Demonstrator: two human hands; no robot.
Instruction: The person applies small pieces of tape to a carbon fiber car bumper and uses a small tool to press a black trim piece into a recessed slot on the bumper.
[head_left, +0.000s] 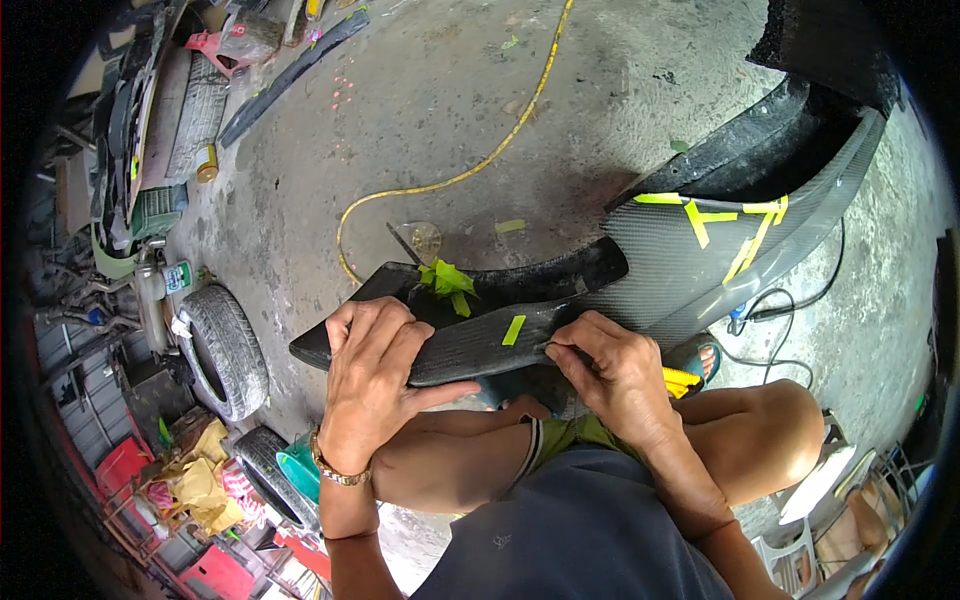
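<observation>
A curved carbon-fibre body panel (663,286) stretches from the centre to the upper right, over my lap. Yellow tape strips (713,217) and a small strip (514,330) are stuck on it, and crumpled yellow-green tape (449,279) sits on its inner recess. My left hand (380,370) grips the panel's narrow left part, fingers curled over the top edge, thumb along the lower edge. My right hand (610,370) has thumb and forefinger pinched at the panel's lower edge, near the small strip; what they hold, if anything, is too small to make out.
A yellow hose (475,165) crosses the concrete floor (620,130). Tyres (225,355), stacked panels and scrap (140,130), and fabric (205,460) line the left side. Black cables (770,355) lie at the right, near a white plastic chair (795,550).
</observation>
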